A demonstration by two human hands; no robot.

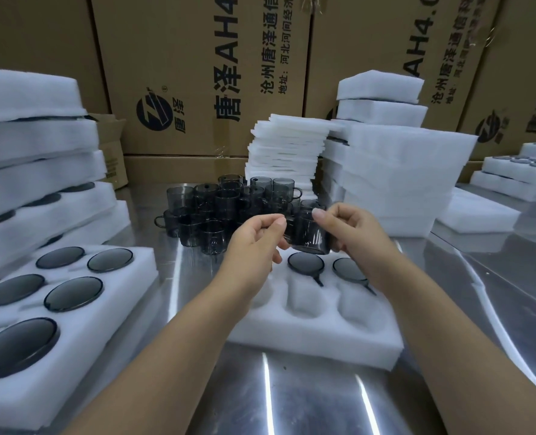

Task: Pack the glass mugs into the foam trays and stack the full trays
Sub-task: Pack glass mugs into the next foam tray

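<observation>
Glossy steel table (291,403), dimpled foam tray (317,340), smoky mug (307,233)

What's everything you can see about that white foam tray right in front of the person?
The foam tray is white and soft-looking, with rounded pockets. It lies flat on the shiny metal table. Two far pockets hold dark glass mugs, bases up; the nearer pockets in view are empty. The left forearm crosses above its left part, hiding it.

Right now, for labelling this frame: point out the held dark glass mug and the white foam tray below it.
Held dark glass mug (310,233): head view, on its side wall.
White foam tray (307,339): head view, on its bare near rim.
</observation>
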